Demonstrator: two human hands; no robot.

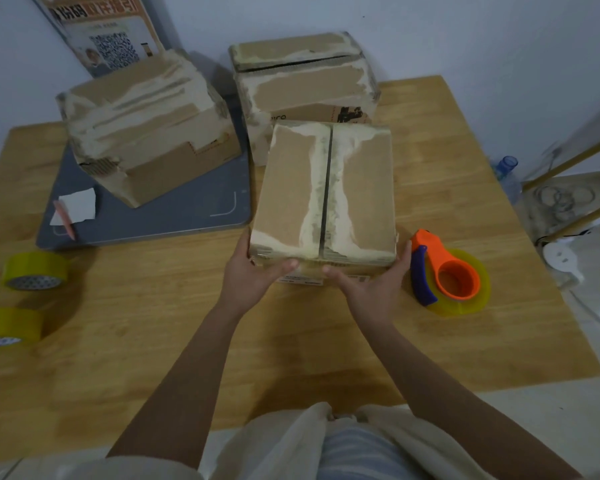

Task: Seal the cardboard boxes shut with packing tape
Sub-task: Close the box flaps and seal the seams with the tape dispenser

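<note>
A small cardboard box stands in the middle of the wooden table, its two top flaps closed with a dark seam between them and torn white patches along it. My left hand grips its near left corner, thumb on the front face. My right hand grips its near right corner the same way. An orange and blue tape dispenser with a yellowish roll lies just right of the box. Two more worn boxes stand behind: one at the left, one at the back.
Two yellow tape rolls lie near the table's left edge. A grey mat under the left box carries a white paper scrap and a pencil. A poster leans on the wall. A plastic bottle and shelving stand at the right.
</note>
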